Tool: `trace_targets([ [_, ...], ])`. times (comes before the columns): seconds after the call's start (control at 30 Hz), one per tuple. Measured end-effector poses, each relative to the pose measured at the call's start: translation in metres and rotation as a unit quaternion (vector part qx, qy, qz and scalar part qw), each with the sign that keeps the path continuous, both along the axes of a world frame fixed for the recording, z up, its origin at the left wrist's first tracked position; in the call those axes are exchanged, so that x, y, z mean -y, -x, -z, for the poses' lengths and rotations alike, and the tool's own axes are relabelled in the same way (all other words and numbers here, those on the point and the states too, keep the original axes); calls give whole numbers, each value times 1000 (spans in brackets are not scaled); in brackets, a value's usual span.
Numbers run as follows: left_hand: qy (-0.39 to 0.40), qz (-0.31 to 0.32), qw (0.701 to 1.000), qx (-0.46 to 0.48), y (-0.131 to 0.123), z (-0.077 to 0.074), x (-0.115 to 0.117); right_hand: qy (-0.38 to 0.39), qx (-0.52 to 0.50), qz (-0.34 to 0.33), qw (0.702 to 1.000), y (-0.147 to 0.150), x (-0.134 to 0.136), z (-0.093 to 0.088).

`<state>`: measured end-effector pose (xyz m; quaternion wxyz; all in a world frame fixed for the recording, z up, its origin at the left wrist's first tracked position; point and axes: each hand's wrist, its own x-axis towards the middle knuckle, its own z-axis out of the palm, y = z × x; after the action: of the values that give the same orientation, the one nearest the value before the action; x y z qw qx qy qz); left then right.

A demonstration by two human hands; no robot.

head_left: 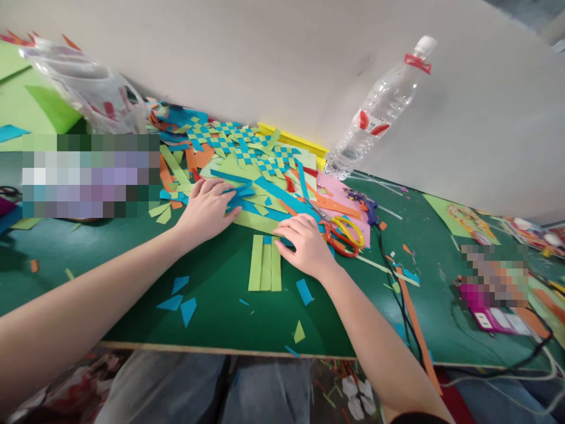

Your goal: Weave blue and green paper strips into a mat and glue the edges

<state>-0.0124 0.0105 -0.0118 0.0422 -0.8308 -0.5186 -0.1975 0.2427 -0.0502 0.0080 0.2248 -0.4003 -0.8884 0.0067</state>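
My left hand lies flat with fingers spread on a pile of blue paper strips and light green paper. My right hand rests palm down, fingers together and slightly curled, on the top end of three light green strips laid side by side on the green table. A blue strip crosses under its fingers. Behind both hands lie woven blue-and-green paper mats.
Scissors with yellow and orange handles lie just right of my right hand. A plastic water bottle leans on the white wall. A clear plastic bag sits back left. Paper scraps, a black cable and stickers lie around.
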Motion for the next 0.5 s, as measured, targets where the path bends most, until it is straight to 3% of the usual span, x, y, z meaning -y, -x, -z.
trace_targets([
  [0.2,-45,-4,998,45,-3,-1,-1,6,11,-4,1000,0,0,0],
  [0.5,-78,91,987,104,-14,-19,14,23,23,-6,999,1,0,2],
])
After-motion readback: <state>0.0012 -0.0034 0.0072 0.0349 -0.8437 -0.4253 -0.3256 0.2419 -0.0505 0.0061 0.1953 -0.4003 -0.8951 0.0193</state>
